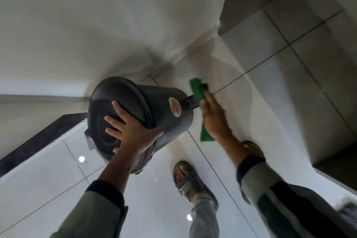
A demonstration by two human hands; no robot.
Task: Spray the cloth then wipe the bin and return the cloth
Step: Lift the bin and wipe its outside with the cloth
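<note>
Tilted round black plastic bin (166, 106), spread left hand (133, 133) on lid; right hand (214, 118) gripping blurred green cloth (199, 91) against base

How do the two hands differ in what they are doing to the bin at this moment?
The left hand lies spread, fingers apart, on the lid of the tilted black bin, steadying it; the right hand presses a green cloth at the bin's base end. The left hand is bare against plastic, while the right hand has the cloth under its palm. The left hand looks sharp, the right hand slightly blurred. Both come out of grey-green sleeves with dark cuffs.
</note>
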